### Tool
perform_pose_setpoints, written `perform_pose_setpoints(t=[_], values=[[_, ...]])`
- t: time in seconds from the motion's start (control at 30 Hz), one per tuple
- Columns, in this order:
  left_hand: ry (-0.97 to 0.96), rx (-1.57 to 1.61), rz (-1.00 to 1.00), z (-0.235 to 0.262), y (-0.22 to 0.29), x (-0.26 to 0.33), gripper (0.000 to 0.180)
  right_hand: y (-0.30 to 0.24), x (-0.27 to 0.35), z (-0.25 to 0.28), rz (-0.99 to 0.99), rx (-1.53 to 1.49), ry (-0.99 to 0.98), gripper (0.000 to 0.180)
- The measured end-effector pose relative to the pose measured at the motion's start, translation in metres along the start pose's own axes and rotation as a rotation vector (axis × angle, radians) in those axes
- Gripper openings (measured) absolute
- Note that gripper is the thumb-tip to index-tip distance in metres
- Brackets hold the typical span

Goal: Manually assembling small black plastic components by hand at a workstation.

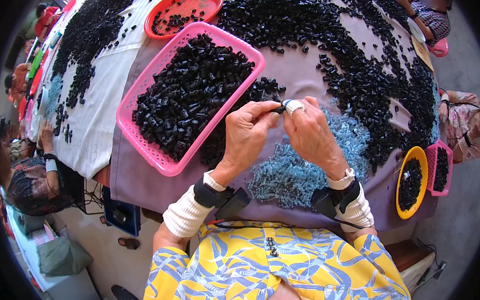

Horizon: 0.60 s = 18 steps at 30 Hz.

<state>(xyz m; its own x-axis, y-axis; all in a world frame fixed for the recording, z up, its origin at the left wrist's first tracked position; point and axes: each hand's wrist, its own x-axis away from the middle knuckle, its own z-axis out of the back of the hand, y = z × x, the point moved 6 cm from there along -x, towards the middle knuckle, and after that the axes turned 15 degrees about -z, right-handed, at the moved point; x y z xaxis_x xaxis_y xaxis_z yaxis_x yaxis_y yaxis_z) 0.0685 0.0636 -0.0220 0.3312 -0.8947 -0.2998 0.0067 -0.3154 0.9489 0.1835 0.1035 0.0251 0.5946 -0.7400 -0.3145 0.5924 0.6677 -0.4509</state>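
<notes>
Your left hand (pixel 247 136) pinches a small black part (pixel 277 109) at its fingertips, and your right hand (pixel 310 131), with its taped fingertip, closes on the same piece from 3 o'clock. The part's long axis runs roughly 9 to 3, above the blue springs (pixel 285 175) on the table (pixel 301 71).
</notes>
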Motion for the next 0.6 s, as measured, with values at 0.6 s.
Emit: perform_pose_setpoints(t=[0.6], values=[[0.027,0.415,0.372,-0.005,-0.016,0.009,0.026,0.003,-0.010,0.002,-0.015,-0.006,0.057,0.024]])
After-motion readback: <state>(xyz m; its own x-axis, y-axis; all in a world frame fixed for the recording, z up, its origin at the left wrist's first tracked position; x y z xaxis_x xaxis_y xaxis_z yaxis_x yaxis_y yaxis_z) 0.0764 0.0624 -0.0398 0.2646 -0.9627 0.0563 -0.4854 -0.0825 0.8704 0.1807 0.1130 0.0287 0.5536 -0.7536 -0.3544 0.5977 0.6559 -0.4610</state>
